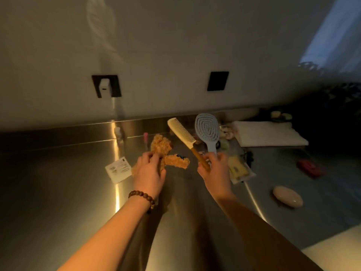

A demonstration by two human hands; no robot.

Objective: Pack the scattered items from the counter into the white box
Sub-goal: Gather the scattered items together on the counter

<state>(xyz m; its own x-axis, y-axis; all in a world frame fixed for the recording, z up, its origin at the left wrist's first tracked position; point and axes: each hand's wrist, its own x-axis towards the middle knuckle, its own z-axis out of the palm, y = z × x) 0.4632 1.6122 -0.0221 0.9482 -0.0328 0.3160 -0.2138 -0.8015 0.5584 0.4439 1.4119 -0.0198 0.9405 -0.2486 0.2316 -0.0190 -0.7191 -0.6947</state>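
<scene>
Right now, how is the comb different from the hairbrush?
The comb is cream with an orange handle; the hairbrush is pale blue-grey all over. The comb is long and thin with one row of teeth; the hairbrush has a wide oval head with a swirly pattern. The comb leans to the left; the hairbrush stands almost straight up. Both are held together by their handles in the right hand, up off the counter.

This looks like a home, dimly lit. A long steel tabletop (pixel 58 182) runs under a plain pale wall (pixel 175 45) with two dark socket plates (pixel 217 81), one with a white charger (pixel 104 86) plugged in. Personal things lie about: a comb (pixel 180 133), a hairbrush (pixel 207 127), a plush toy (pixel 162 145), a soap-like oval (pixel 288 196) and a folded white cloth (pixel 269 133). Daylight falls from a window (pixel 336 32) at the right.
</scene>
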